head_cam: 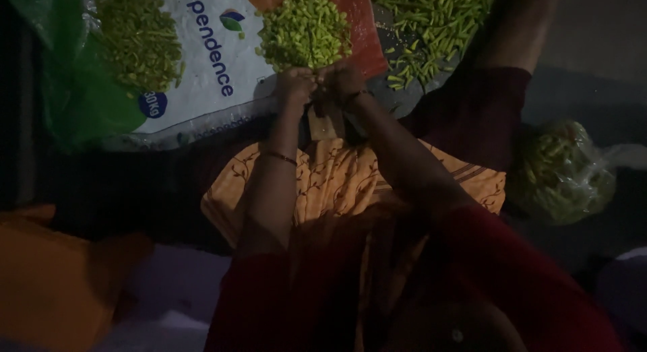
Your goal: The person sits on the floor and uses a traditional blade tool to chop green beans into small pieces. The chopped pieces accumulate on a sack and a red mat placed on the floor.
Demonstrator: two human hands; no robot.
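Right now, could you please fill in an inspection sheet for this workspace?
Surface: white printed woven sack spread flat, with an orange sheet beside it.
Job's things: heap of short chopped green pieces just beyond both hands; what the hands grip is too dark to tell.
Clutter: second chopped heap, pile of long green pods, clear plastic bag of green pods, green plastic sheet.
Grippers: left hand and right hand closed together, touching.
Cables: nothing seen.
Surroundings: dim; another person's dark-sleeved arm at upper right.
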